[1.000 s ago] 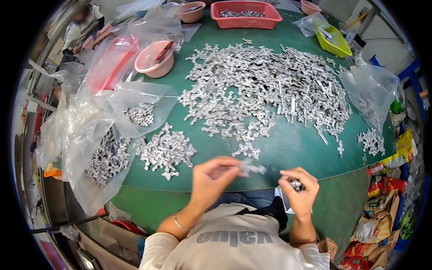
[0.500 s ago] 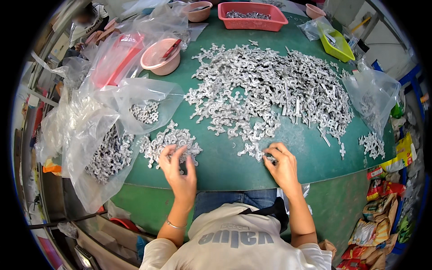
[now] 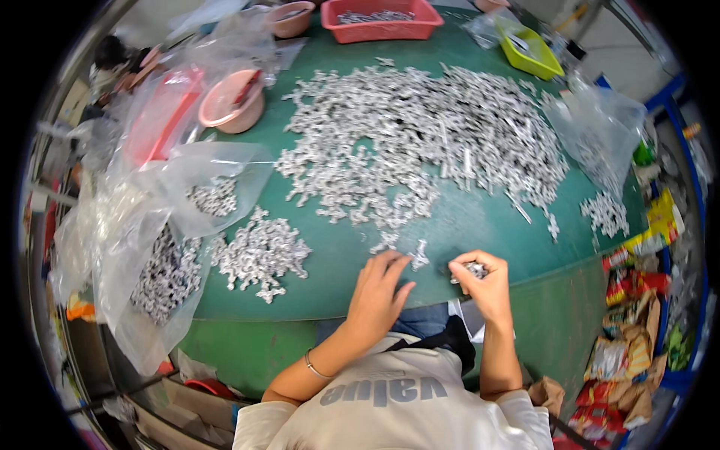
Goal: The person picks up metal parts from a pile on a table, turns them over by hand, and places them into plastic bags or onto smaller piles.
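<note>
Left hand [image 3: 379, 291] lies flat and open on the green tabletop [image 3: 330, 262], fingers stretched toward a few loose silvery metal parts [image 3: 405, 251] just beyond the fingertips. Far left, a clear plastic bag [image 3: 161, 262] sags over the tabletop's edge, part-filled with the same metal parts. Beside it sits a small heap of parts [image 3: 260, 251], near the left hand but apart from it. Farther back stand two pink bowls: one [image 3: 231, 109] holds a red tool, the other [image 3: 290, 19] is at the rim, its contents unclear. A red basket [image 3: 382, 19] carries more parts. The big pile [image 3: 427, 135] spreads across the middle of the tabletop. Right hand [image 3: 480, 281] is closed narrowly on a pinch of small metal pieces [image 3: 471, 270], held just above the tabletop's near edge. Right of the pile are a yellow-green tray [image 3: 531, 54], a second clear bag [image 3: 600, 131] and another small cluster [image 3: 604, 214].
</note>
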{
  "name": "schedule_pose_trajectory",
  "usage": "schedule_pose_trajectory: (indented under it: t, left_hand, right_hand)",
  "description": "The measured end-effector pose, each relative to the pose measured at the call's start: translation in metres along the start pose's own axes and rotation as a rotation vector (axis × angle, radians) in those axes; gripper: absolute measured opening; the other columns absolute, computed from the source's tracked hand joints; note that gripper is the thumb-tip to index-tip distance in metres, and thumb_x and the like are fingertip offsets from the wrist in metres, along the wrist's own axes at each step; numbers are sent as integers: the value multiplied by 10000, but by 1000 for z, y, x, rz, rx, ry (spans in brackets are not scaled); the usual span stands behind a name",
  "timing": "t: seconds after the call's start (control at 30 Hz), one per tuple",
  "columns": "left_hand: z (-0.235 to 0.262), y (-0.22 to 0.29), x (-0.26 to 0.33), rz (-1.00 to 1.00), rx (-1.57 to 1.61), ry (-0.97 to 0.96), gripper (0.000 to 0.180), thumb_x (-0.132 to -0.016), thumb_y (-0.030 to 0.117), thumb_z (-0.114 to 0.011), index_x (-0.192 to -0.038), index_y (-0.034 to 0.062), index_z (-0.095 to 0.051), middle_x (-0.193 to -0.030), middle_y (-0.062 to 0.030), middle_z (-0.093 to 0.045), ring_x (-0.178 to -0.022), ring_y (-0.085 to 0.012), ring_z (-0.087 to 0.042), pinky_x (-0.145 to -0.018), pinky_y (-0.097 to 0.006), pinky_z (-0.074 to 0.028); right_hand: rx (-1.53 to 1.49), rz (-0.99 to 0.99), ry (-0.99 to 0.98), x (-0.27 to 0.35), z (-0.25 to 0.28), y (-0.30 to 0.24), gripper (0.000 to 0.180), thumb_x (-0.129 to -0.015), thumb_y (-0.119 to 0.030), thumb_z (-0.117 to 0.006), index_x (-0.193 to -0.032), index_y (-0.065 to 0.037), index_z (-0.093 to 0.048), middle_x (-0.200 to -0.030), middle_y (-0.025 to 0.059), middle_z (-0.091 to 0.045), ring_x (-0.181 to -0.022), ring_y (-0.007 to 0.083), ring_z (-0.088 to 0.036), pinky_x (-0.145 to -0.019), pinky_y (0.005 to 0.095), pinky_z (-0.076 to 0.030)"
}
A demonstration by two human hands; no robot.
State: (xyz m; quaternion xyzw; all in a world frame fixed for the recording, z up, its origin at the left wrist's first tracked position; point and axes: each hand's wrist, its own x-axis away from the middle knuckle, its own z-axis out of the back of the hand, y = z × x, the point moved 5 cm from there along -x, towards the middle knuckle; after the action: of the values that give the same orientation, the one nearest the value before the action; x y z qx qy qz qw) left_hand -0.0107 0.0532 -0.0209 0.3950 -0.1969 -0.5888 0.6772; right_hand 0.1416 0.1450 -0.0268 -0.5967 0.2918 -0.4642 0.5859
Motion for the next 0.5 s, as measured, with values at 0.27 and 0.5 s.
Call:
schedule_pose_trajectory:
  t: [0.27,0.5]
  left_hand:
    - [-10,0,-1,-16,-72,24,369,-695,27,-648,-1049,16,-543,-1038,-138,-493,-938,-298,-474,-832,-367,-379]
    - [-16,10,-7,9,-157,-10,365,-689,12,-653,-1039,12,-548,-1063,-130,-477,-936,-285,-475,-848,-362,-370]
  right_hand:
    - [-962,265,-28,44,117,108,197,-822,-154,-587,-734,1,-502,-616,92,-456,-399,119,-374,-338,203,-287]
    - [-1097,-646,770,79,138,355,154,-823,-210,-552,-760,-86,-486,-595,25,-480,-447,123,-440,-352,223,-320]
